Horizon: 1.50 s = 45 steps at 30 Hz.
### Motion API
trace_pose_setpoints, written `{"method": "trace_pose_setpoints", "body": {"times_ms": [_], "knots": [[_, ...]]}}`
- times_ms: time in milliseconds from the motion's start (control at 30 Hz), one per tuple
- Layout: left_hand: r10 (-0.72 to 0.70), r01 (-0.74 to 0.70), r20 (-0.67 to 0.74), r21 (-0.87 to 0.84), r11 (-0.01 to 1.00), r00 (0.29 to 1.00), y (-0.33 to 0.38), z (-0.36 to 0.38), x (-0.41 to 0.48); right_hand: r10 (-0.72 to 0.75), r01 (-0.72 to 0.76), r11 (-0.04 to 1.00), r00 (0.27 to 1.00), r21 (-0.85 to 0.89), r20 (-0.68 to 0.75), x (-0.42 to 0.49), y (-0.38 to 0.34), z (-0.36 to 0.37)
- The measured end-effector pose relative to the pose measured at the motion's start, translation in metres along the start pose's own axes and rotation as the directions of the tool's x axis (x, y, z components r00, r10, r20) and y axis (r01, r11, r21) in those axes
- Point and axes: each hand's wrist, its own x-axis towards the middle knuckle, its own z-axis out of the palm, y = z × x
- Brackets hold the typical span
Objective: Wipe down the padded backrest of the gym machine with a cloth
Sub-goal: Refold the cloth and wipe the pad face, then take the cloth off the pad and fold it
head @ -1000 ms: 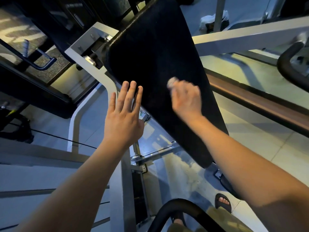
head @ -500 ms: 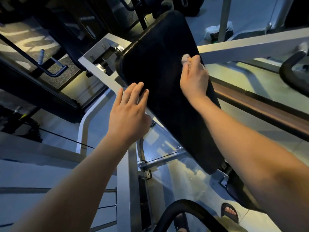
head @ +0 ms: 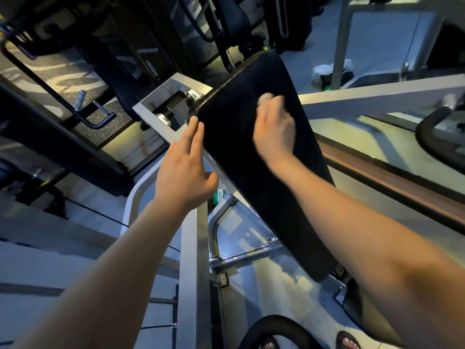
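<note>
The black padded backrest slants across the middle of the head view, its top end far from me. My right hand lies on the pad's upper part with fingers curled round a small pale cloth, of which only a bit shows past the fingertips. My left hand is flat with straight fingers, its fingertips at the pad's left edge near the top corner. It holds nothing.
A grey steel frame runs under my left arm, with a pivot bracket at the pad's top left. A grey beam crosses behind the pad on the right. A black curved handle and sandalled feet are below.
My right hand with the cloth went from the pad's middle up to its right edge, then back left across the upper pad. My left hand's fingers straightened along the left edge.
</note>
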Motion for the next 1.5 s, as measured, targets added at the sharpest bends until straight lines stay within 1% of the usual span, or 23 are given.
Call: {"method": "trace_pose_setpoints", "body": {"times_ms": [67,133,200,267,333,400,433,500,533,567,600,667,733,800,867,933,1000,1100,1133,1200,1333,1433,1500], "knots": [[-0.016,0.016,-0.005,-0.058,0.998,1.000,0.001,0.000,0.001,-0.420,0.414,0.907,0.901,0.080,0.109,-0.034,-0.012,0.001],[-0.025,0.025,-0.002,-0.098,0.995,1.000,0.001,-0.001,0.001,-0.642,0.630,0.766,0.756,0.127,0.130,-0.032,0.003,-0.005],[-0.036,0.036,0.006,-0.133,0.990,0.999,0.001,-0.003,0.000,-0.521,0.523,0.852,0.850,-0.006,0.075,0.004,0.018,-0.011],[-0.044,0.045,0.009,-0.174,0.984,0.999,0.002,-0.005,-0.001,-0.128,0.133,0.989,0.988,-0.059,0.082,0.044,0.028,-0.019],[-0.069,0.073,0.023,-0.229,0.971,0.997,0.005,-0.007,-0.004,0.054,-0.055,0.998,0.996,0.014,0.071,0.054,0.017,-0.023],[-0.141,0.144,0.030,-0.294,0.945,0.990,0.006,-0.007,-0.009,-0.159,0.152,0.984,0.984,0.097,0.079,0.027,-0.014,-0.019],[-0.187,0.185,0.023,-0.317,0.930,0.982,0.005,-0.006,-0.013,-0.343,0.325,0.935,0.931,0.144,0.123,0.004,-0.028,-0.017],[-0.266,0.256,0.013,-0.325,0.910,0.964,0.003,-0.003,-0.022,-0.652,0.630,0.758,0.728,0.169,0.210,-0.030,-0.033,-0.013],[-0.296,0.284,0.011,-0.316,0.905,0.955,0.001,-0.002,-0.028,-0.715,0.706,0.695,0.657,0.139,0.238,-0.027,-0.027,-0.013],[-0.323,0.311,0.011,-0.306,0.900,0.946,-0.001,-0.002,-0.034,-0.722,0.724,0.684,0.657,0.085,0.216,-0.014,-0.019,-0.012],[-0.346,0.334,0.013,-0.299,0.894,0.938,-0.003,-0.001,-0.040,-0.670,0.674,0.738,0.726,0.029,0.155,0.002,-0.014,-0.010],[-0.382,0.370,0.017,-0.291,0.882,0.924,-0.005,-0.002,-0.052,-0.360,0.360,0.933,0.933,0.031,0.018,0.037,-0.014,-0.014],[-0.403,0.394,0.027,-0.278,0.876,0.915,-0.004,0.000,-0.062,-0.129,0.128,0.983,0.992,0.129,0.000,0.044,-0.029,-0.014],[-0.420,0.415,0.039,-0.258,0.872,0.907,-0.003,0.001,-0.068,-0.326,0.316,0.931,0.945,0.185,0.024,0.013,-0.048,-0.008],[-0.443,0.440,0.051,-0.254,0.861,0.895,-0.003,0.002,-0.073,-0.682,0.657,0.727,0.725,0.199,0.095,-0.031,-0.048,-0.003],[-0.447,0.446,0.062,-0.270,0.854,0.893,-0.002,0.001,-0.078,-0.826,0.807,0.563,0.547,0.176,0.135,-0.040,-0.032,-0.005],[-0.445,0.443,0.063,-0.293,0.847,0.893,-0.001,-0.001,-0.084,-0.809,0.799,0.587,0.577,0.126,0.108,-0.020,-0.031,-0.012],[-0.462,0.458,0.067,-0.319,0.830,0.884,0.000,-0.004,-0.096,-0.575,0.574,0.818,0.818,0.043,0.031,0.021,-0.055,-0.018],[-0.468,0.466,0.075,-0.325,0.823,0.880,0.000,-0.004,-0.101,-0.521,0.520,0.854,0.853,0.034,0.032,0.030,-0.065,-0.020],[-0.471,0.478,0.108,-0.343,0.809,0.875,-0.001,-0.005,-0.110,-0.583,0.584,0.812,0.808,0.011,0.082,0.024,-0.075,-0.018],[-0.491,0.508,0.149,-0.384,0.771,0.858,-0.009,-0.008,-0.137,-0.755,0.787,0.617,0.579,0.032,0.306,-0.034,-0.052,-0.030],[-0.479,0.504,0.184,-0.469,0.725,0.859,-0.016,-0.009,-0.164,-0.631,0.704,0.694,0.496,0.148,0.596,-0.071,-0.046,-0.047],[-0.489,0.518,0.211,-0.543,0.662,0.846,-0.018,-0.010,-0.184,-0.512,0.500,0.827,0.482,0.256,0.711,-0.097,-0.057,-0.066]]}}
